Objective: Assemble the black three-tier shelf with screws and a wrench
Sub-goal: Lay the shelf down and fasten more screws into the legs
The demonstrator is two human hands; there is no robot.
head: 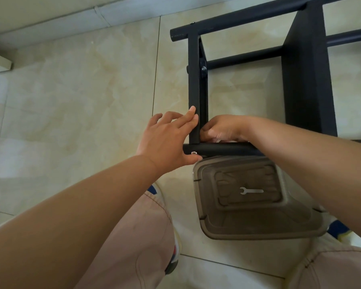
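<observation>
Black metal three-tier shelf frame [304, 80] lies on its side on the beige tiled floor [71, 101]. Left hand [167, 140] w/ fingers straight, touching the end bar beside a silver screw [194, 152]. Right hand [221, 128] curled behind that corner; can't tell what it grips. Small silver wrench [251, 191] sits in the smoky translucent plastic bin [258, 230], just below the frame.

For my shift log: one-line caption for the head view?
Left hand steadies the shelf frame, right hand works behind it; wrench lies in the tray.
</observation>
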